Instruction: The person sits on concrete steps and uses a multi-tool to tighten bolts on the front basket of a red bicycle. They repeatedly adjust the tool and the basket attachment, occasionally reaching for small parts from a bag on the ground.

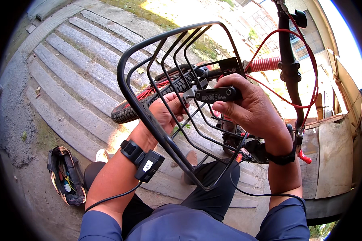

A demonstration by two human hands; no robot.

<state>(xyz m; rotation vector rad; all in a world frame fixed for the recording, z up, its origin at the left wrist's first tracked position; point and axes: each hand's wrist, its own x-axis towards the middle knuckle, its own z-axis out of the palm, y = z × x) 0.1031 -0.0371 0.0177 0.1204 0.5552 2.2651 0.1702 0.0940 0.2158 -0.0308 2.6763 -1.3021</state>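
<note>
A black wire bicycle basket point(163, 134) stands tilted in front of me, close to the bicycle's front wheel point(124, 114). In my right hand point(251, 106) is a black folding multi-tool point(216, 94), pinched between thumb and fingers above the basket wires. Its left end meets a small silvery metal bracket point(190, 93) at the basket. My left hand point(167, 111) reaches behind the basket's rim and wires, with thumb and forefinger closed on that bracket. Whether a bolt or nut sits between those fingertips cannot be made out.
To the right rises the handlebar point(287, 64) with red cables point(315, 80) and a red-tipped lever point(305, 157). An open tool bag point(67, 176) lies on the ground at lower left. Ridged stone slabs point(64, 86) slope behind the wheel. A thin black cable point(112, 197) runs along my left arm.
</note>
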